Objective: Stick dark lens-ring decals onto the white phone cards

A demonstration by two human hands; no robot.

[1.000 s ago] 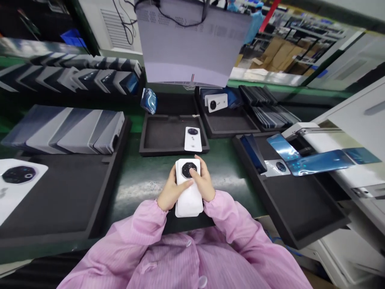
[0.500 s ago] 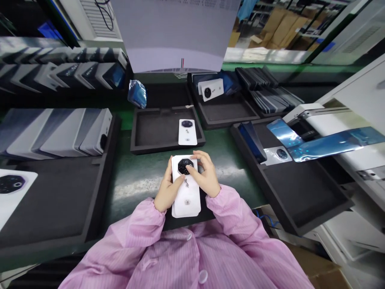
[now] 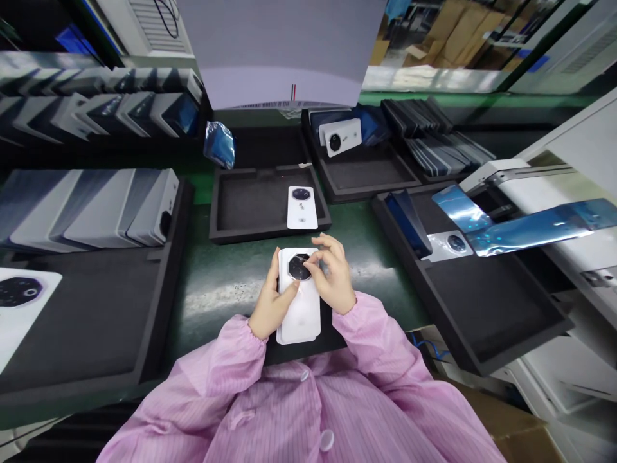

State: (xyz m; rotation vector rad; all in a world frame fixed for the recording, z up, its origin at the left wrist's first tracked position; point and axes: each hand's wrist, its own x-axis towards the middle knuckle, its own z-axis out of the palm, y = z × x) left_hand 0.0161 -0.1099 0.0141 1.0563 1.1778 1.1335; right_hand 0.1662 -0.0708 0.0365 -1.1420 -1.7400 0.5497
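Note:
I hold a white phone (image 3: pixel 301 305) with a dark round camera module, back side up, over the green bench (image 3: pixel 216 289). My left hand (image 3: pixel 270 307) grips its left edge, thumb lying across the back. My right hand (image 3: pixel 333 280) is at its right edge, with fingertips pinched at the camera module, apparently on a thin film that is too small to make out. Just beyond, a second white phone (image 3: pixel 302 207) lies in a black foam tray (image 3: pixel 250 209).
A large black tray (image 3: pixel 96 308) at the left holds a row of grey phones (image 3: pixel 91 206) and a white one (image 3: pixel 19 302). At the right, another black tray (image 3: pixel 482 302) holds a phone (image 3: pixel 446 245) and blue film strips (image 3: pixel 520 225) beside a white machine (image 3: pixel 554 193). More trays stand behind.
My right fingers have shifted from pressing on the camera module to pinching at its upper right edge. The phone has tilted slightly, and the view has dipped a little.

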